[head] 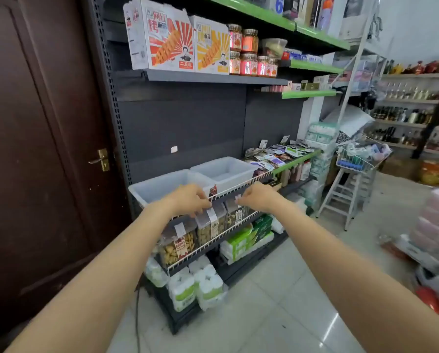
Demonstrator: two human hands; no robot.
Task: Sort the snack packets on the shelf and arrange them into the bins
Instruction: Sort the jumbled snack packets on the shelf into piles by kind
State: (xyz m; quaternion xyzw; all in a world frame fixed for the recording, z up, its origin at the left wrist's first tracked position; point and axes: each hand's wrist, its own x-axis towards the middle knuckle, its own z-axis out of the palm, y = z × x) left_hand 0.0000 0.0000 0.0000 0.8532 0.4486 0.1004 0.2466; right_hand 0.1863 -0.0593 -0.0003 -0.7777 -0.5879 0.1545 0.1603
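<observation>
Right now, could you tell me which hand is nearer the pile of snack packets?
Right. The right hand sits just below-left of the pile of snack packets; the left hand is farther left, before the bins.

Two translucent plastic bins [162,186] open on top, my way in; white wire rail [241,186] fences their front.

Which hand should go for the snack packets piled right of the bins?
Probably the right hand: it sits at the shelf rail on the side nearer the packet pile. The left hand is in front of the near bin, farther away.
</observation>
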